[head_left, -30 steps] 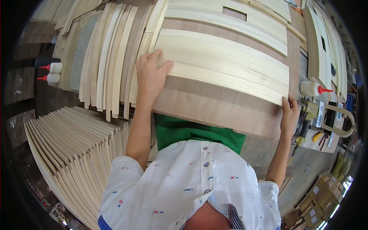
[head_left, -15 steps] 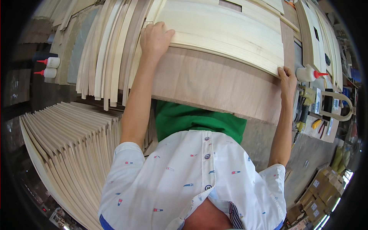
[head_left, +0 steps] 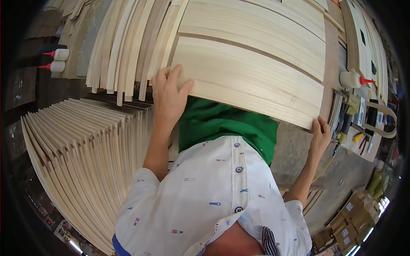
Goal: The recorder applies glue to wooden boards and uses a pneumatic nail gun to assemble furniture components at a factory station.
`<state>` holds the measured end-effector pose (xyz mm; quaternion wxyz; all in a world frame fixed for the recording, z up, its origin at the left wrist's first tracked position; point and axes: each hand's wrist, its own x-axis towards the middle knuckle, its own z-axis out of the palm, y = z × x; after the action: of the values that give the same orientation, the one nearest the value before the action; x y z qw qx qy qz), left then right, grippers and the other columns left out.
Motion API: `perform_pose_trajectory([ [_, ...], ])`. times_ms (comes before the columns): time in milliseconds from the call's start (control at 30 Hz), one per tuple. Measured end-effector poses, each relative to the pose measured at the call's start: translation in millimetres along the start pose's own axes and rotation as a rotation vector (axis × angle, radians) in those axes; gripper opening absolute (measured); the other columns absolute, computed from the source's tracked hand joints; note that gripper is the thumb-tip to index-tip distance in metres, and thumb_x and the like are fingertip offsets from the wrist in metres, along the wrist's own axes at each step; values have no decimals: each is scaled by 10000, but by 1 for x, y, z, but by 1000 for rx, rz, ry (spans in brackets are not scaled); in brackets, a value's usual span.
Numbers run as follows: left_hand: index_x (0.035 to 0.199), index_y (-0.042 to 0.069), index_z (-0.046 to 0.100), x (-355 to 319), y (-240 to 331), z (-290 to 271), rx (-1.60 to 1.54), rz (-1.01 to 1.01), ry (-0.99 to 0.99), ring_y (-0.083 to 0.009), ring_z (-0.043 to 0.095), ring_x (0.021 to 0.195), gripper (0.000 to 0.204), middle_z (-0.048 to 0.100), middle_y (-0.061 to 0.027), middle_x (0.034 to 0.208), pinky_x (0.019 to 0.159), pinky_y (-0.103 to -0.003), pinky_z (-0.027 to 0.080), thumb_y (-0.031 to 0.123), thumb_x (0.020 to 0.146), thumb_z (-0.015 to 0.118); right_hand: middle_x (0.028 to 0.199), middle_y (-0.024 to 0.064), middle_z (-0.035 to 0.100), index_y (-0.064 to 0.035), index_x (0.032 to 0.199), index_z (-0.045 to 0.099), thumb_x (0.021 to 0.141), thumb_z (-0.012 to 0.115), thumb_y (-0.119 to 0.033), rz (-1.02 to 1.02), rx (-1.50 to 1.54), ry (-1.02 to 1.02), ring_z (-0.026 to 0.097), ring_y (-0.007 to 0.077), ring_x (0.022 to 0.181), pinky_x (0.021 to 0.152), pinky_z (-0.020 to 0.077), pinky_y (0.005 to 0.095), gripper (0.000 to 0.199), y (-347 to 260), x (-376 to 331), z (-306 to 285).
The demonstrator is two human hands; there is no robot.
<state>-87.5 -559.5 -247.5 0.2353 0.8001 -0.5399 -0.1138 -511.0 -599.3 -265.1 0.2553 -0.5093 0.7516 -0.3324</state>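
A pale, smooth wooden board (head_left: 247, 81) lies flat along the near side of the workbench, its long front edge close to my green clothing. At its near left corner is my left hand (head_left: 169, 94), thumb over the top face and fingers along the left end. My right hand (head_left: 321, 135) pinches the near right corner, its fingers partly hidden by the board. Beyond a narrow brown gap lies a second pale board (head_left: 252, 32), which neither hand touches.
Long wooden strips (head_left: 124, 47) lie left of the boards. Ribbed wooden pieces (head_left: 85, 141) stand stacked at lower left. Red-tipped white glue bottles (head_left: 57, 66) stand far left; another bottle (head_left: 351, 80) lies right, near a nail gun (head_left: 352, 104). Cardboard boxes (head_left: 356, 217) sit lower right.
Both hands have drawn the near board toward my body, down over the bare brown bench surface. A gap now separates it from the board behind.
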Motion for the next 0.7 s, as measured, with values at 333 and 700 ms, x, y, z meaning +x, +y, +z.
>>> perform_pose_trajectory([
  [333,1242,107,583,7,10,23,-52,489,-157,-367,302,1337,595,403,-172,1412,1082,-491,245,330,719,760,1026,92,626,56,1154,609,899,629,-148,-40,0,-37,574,152,926,839,452,261,326,-5,25,18],
  [700,1226,144,602,28,5,37,-41,674,-190,-347,326,1333,631,443,-102,1404,1066,-490,257,419,676,745,1217,138,585,63,1269,517,931,555,-135,-52,347,0,551,187,1114,965,414,269,394,-26,85,50],
])
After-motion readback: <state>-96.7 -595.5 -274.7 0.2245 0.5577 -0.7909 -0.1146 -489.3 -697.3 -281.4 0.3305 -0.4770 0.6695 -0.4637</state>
